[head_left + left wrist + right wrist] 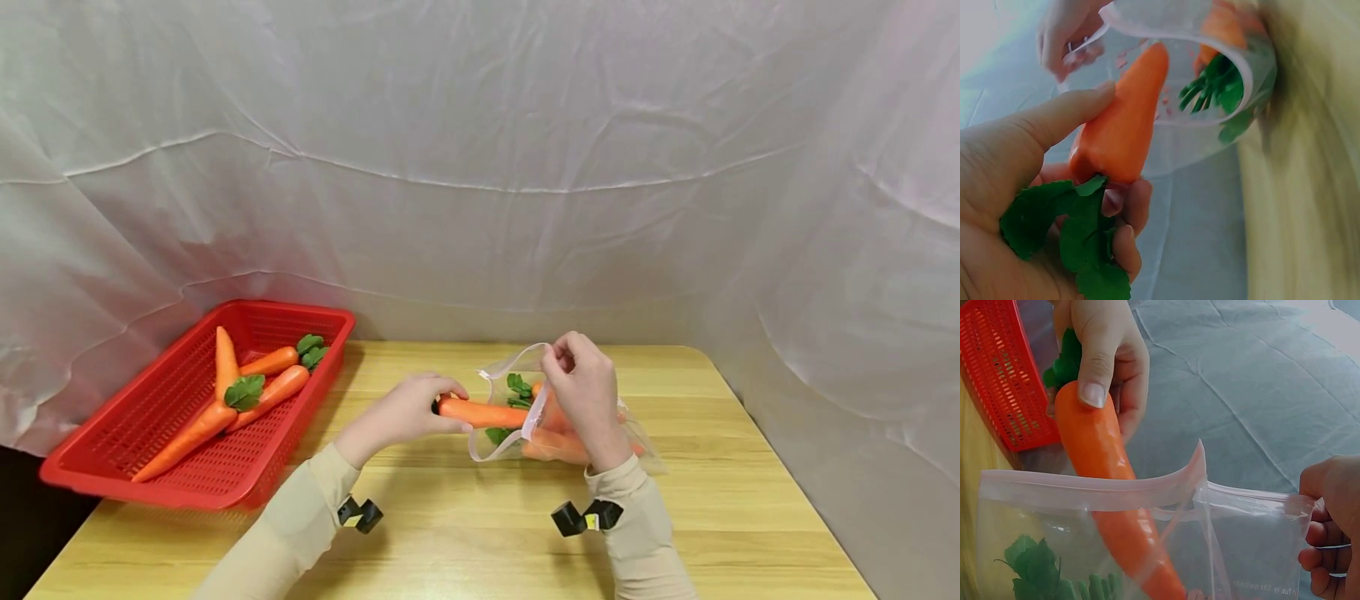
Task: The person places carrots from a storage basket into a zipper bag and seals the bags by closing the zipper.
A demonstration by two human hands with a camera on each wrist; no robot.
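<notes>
In the left wrist view the desk (1300,187) at the right is blurred. The red basket (1007,375) is cut off at the right wrist view's upper left, and the carrot (1116,506) tip blurs behind the bag (1254,550) film.

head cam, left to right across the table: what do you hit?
red basket with carrots → left hand gripping a carrot by its leafy end → clear zip bag, the carrot's tip inside its mouth → right hand holding the bag's rim open.
</notes>
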